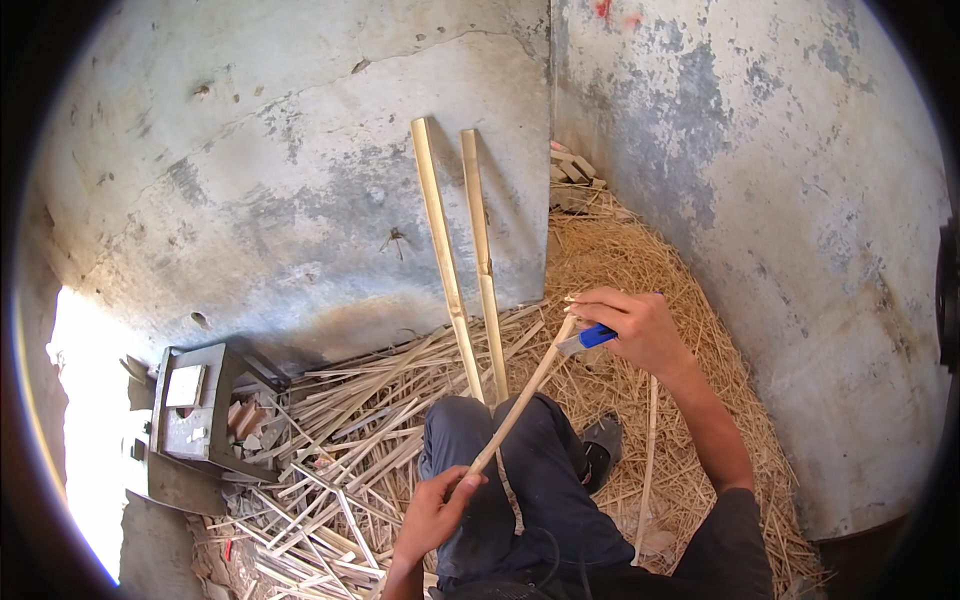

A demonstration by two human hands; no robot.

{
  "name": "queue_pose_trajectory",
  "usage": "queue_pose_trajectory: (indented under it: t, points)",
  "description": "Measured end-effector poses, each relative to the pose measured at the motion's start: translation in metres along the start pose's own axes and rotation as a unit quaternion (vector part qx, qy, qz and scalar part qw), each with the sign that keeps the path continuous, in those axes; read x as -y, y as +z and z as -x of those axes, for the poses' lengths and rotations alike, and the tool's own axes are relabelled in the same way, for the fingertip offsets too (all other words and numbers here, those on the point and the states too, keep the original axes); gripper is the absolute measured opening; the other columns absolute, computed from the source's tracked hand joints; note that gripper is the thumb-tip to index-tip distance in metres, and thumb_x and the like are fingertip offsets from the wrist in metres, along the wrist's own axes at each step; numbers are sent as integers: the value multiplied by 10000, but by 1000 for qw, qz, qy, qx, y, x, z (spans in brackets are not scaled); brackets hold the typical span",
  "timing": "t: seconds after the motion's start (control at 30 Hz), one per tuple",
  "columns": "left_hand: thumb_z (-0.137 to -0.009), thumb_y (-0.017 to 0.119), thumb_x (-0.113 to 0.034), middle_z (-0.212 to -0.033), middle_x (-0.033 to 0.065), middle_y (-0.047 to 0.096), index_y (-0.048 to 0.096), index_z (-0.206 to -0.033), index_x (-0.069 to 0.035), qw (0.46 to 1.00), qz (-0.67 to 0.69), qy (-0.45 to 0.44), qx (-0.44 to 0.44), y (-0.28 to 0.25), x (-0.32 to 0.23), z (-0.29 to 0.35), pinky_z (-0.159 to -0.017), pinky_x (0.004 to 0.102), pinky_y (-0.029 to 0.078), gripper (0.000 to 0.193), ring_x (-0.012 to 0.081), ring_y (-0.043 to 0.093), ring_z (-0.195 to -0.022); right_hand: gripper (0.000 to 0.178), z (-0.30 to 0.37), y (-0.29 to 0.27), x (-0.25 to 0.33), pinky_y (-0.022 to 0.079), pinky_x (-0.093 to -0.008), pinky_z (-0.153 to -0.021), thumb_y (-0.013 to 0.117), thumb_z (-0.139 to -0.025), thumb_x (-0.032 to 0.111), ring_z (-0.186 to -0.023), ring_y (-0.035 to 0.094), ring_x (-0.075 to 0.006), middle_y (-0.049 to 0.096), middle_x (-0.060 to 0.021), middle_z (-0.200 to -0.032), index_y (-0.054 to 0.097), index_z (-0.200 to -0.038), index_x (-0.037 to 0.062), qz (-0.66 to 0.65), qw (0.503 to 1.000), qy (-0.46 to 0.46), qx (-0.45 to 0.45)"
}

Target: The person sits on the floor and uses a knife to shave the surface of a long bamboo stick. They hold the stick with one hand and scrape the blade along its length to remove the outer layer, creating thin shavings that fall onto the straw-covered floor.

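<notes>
My left hand [436, 515] grips the lower end of a thin bamboo strip [527, 393] above my left thigh. The strip slants up to the right across my knees. At its upper end my right hand [632, 325] is closed round a blue utility knife [597, 336]. Its pale blade lies against or just beside the strip; I cannot tell which. The right fingertips are close to the strip's tip. Two longer split bamboo lengths, one on the left [442, 235] and one on the right [479, 220], stand tilted beyond my knees, their lower ends between my legs.
Cut bamboo strips [345, 390] lie heaped on the floor at left. Straw-like shavings [620, 250] cover the right side. A dark wooden stool or small table [200, 415] lies at far left. Worn plaster walls [300, 200] meet ahead; bricks [575, 168] are stacked at the corner.
</notes>
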State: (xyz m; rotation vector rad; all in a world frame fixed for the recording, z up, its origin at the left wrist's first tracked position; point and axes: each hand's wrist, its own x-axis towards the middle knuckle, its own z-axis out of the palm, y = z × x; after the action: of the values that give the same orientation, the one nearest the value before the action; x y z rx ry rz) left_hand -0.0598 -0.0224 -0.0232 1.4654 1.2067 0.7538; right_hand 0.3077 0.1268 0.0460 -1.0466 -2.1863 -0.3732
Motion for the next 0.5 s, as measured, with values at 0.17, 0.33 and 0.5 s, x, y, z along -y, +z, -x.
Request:
queue_pose_trajectory:
  t: [0.17, 0.33, 0.5]
  points:
    - [-1138, 633, -316, -682, -28, 542, 779, -1136, -2, 999, -42, -5, -20, 2, -4, 3, -581, 275, 359, 347, 57, 460, -641, 177, 4, 1, 0, 626, -309, -658, 833, -882, 192, -802, 788, -191, 808, 12, -1132, 846, -1043, 120, -11, 999, 0, 32]
    - [-1135, 635, -313, -680, -7, 569, 781, -1144, 2, 998, -62, -13, -22, 5, -3, 3, -583, 293, 377, 347, 69, 475, -640, 147, 8, 1, -3, 607, -319, -637, 821, -896, 189, -781, 780, -193, 795, 7, -1107, 835, -1020, 110, -15, 999, -14, 50]
    - [-1132, 635, -303, -665, -1, 563, 783, -1147, 4, 997, -69, -16, -20, 5, -7, 3, -577, 299, 376, 341, 72, 475, -625, 111, 13, 2, -3, 574, -334, -599, 776, -905, 160, -727, 748, -193, 748, 0, -1035, 801, -1002, 113, 8, 998, -34, 53]
